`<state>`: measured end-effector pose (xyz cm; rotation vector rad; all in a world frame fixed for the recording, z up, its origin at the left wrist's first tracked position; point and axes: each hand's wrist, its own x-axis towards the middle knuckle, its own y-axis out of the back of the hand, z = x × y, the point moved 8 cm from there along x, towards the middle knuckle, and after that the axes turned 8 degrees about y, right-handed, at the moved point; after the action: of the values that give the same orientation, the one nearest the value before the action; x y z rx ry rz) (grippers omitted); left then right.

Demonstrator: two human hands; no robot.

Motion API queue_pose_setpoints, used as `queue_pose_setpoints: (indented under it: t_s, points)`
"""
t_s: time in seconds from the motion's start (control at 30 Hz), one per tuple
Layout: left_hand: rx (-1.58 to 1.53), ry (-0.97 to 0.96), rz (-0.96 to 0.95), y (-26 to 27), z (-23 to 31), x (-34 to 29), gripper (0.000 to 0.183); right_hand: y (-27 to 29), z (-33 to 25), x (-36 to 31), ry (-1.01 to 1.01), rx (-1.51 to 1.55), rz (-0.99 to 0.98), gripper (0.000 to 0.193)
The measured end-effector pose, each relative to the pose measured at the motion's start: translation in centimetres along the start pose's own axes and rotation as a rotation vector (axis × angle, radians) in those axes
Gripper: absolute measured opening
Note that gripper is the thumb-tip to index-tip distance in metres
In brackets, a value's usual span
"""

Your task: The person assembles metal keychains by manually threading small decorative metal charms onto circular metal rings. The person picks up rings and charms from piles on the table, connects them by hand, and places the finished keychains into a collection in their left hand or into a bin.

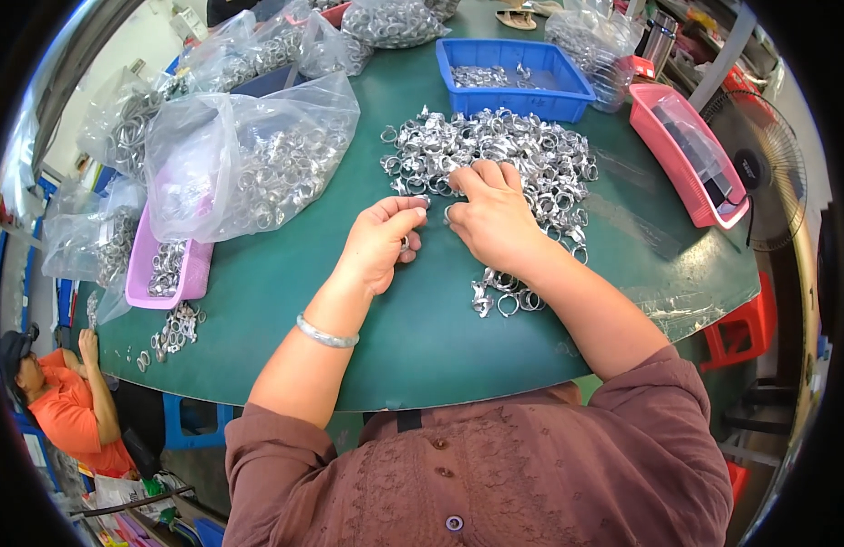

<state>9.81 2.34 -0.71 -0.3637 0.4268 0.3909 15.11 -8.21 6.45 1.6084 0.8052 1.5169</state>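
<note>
No text, label, number or sign can be read in this head-camera view; any marks on the small red box (641, 67) beside the steel flask (660, 38), toward the table's (395, 356) far right, are too small to make out

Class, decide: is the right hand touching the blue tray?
Apart: the head view shows heaped metal rings between the right hand and the blue tray.

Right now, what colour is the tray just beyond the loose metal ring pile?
The tray is blue, seen in the head view.
</note>
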Motion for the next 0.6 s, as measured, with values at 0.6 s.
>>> queue_pose_setpoints:
  t_s: [0.6]
  points:
    - [-0.023, -0.366, -0.194, -1.8, 1.5, -3.3, 0.023, -4.1, 1.1, -2.1, -0.613, 2.002, 0.112, 0.015]
